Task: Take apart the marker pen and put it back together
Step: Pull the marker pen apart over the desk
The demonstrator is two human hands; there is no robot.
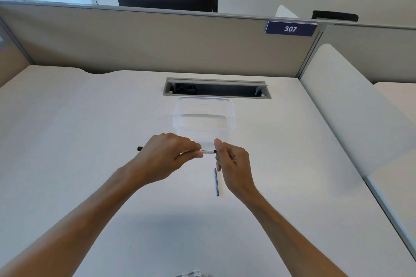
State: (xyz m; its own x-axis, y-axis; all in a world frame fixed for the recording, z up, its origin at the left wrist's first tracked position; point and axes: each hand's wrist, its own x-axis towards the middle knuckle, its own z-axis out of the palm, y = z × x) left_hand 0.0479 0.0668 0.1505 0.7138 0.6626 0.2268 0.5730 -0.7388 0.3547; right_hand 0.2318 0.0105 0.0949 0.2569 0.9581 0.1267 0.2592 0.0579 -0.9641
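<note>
Head view: marker pen [206,150] held level above the bench [90,130]. Left hand [166,156] clenched round the barrel, right hand [233,165] pinching its end. Thin blue stick [216,182] lies below. Likely best: twist straight, keep barrel steady.

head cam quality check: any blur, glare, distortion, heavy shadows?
Head view: wide-angle bend in the partition and desk edges; soft, even light, only a faint shadow near the bottom edge; the clear container is washed out against the desk; print on the marker pen is too small to read.
</note>
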